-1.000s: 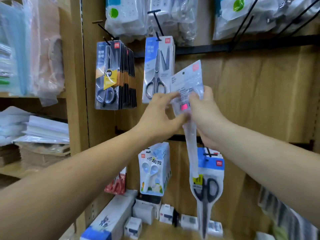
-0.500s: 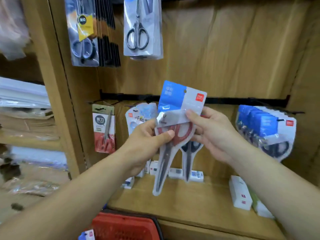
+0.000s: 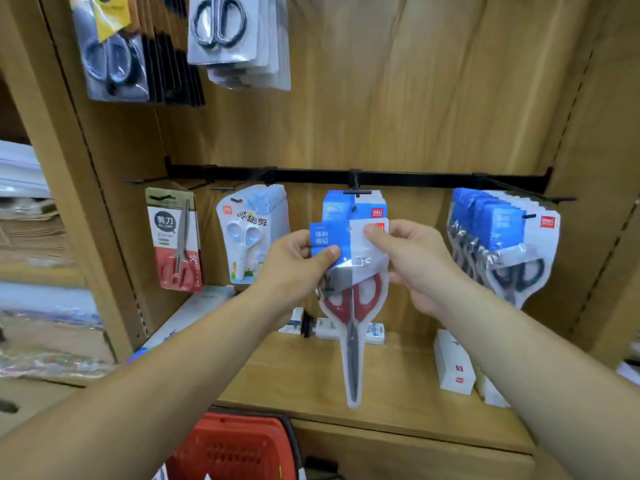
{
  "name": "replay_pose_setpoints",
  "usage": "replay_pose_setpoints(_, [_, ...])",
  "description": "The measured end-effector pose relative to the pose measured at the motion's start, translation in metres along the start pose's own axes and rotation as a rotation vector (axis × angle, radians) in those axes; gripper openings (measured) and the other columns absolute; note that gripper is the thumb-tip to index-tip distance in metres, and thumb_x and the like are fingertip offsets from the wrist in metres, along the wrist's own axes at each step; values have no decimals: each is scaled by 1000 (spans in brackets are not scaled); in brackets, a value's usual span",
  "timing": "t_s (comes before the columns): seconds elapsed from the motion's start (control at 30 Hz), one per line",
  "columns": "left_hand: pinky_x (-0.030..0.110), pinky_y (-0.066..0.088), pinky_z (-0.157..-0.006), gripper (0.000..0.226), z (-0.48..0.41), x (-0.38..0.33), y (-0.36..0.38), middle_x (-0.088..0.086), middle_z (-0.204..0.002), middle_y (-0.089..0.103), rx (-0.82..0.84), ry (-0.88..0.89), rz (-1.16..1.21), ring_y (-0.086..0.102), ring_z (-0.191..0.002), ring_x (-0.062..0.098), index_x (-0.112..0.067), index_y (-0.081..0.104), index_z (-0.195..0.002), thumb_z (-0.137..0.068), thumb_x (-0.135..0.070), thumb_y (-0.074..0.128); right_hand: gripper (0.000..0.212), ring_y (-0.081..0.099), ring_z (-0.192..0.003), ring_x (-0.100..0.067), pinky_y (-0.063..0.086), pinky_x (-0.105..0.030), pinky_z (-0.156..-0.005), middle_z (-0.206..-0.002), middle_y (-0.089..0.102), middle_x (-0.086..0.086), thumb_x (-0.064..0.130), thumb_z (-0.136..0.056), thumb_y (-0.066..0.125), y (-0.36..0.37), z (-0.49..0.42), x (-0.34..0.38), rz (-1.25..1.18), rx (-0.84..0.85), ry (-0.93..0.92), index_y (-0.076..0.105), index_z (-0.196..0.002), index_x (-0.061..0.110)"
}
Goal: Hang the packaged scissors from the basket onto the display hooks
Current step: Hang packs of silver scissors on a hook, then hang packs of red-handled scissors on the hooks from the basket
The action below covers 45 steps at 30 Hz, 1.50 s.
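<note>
wooden display wall [image 3: 415, 116] bears hung packs [image 3: 502, 237]; my left hand [image 3: 294, 271] and right hand [image 3: 415, 265] pinch a red-handled scissors pack [image 3: 351, 306] just below the middle hook [image 3: 356, 192], not yet hung.

The packaged scissors [image 3: 352, 355] have red handles and dark blades, sealed in a clear plastic sleeve with a blue and white card on top. The pack is upright with the blades pointing down, and the left hand [image 3: 294, 268] and the right hand [image 3: 415, 265] pinch its card. It is just below a black display hook [image 3: 356, 192] that already carries similar packs. The red basket [image 3: 235, 445] stands low, under the shelf edge.
</note>
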<state>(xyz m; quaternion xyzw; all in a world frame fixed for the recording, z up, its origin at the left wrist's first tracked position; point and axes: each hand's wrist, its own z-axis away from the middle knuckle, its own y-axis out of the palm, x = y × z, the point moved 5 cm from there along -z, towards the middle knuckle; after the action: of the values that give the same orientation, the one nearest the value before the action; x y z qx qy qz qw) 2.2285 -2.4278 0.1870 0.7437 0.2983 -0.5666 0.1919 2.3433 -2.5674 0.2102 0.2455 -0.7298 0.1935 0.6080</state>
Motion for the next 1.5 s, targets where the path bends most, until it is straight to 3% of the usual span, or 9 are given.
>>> replay_pose_setpoints(0.27, [29,59,-73,19,-48,4,15,5,-100,81,-105,34,-83,74,-86,13,-12,76,-110,-105,-26,64,46,61,-67,-20,47,-37,-67,-74,66,-15,30,-91,81,-13,-60,0,119,-123,-151,60,-83,-10])
replay_pose_setpoints(0.43, [38,58,-73,19,-69,9,13,12,-96,79,-136,49,-94,72,-81,24,-14,75,-96,-103,-31,67,50,52,-69,-18,42,-34,-69,-72,54,-10,32,-89,82,-15,-75,2,178,-137,-272,56,-76,-9])
replay_pose_setpoints(0.63, [29,49,-58,25,-78,19,9,3,-72,69,-202,109,-197,60,-60,9,-15,68,-83,-100,-33,70,41,45,-53,-5,38,-29,-57,-53,52,12,36,-91,81,-21,-83,-8,378,-211,-360,63,-65,11])
replay_pose_setpoints(0.77, [28,48,-61,26,-87,16,7,-8,-67,61,-304,153,-317,55,-59,7,-17,65,-80,-95,-36,74,44,55,-67,-14,50,-39,-64,-64,59,8,55,-90,73,-21,-83,-9,627,-315,-402,59,-69,19])
replay_pose_setpoints(0.9, [23,51,-64,31,-74,30,-2,0,-80,64,-308,98,-270,59,-69,10,-9,65,-99,-92,-36,79,29,59,-88,-9,50,-36,-73,-100,61,12,46,-88,76,-21,-55,-9,653,-384,-491,55,-98,28])
replay_pose_setpoints(1.0, [29,57,-70,28,-46,51,-23,1,-84,62,-243,43,-243,60,-74,12,-11,65,-103,-94,-35,77,24,57,-87,-4,52,-35,-76,-96,56,16,36,-88,78,-14,-12,-23,601,-389,-592,56,-94,29])
replay_pose_setpoints(1.1, [47,60,-74,21,-3,81,-47,11,-84,68,-182,-36,-258,63,-75,18,-12,69,-102,-96,-31,75,23,61,-77,-8,53,-36,-69,-80,60,13,35,-89,78,10,29,-58,570,-261,-596,61,-76,25])
replay_pose_setpoints(1.37, [29,51,-64,7,157,223,-133,-15,-64,67,-119,-337,-454,56,-56,1,-19,72,-89,-94,-17,77,38,61,-74,-10,56,-41,-70,-76,65,11,59,-90,68,114,129,-226,885,443,-166,62,-73,26])
replay_pose_setpoints(1.5, [40,58,-76,6,251,299,-184,-6,-89,74,32,-579,-575,65,-76,13,-20,72,-95,-98,-26,73,35,65,-82,-7,56,-40,-80,-84,70,12,60,-95,64,140,193,-307,986,813,14,67,-81,27])
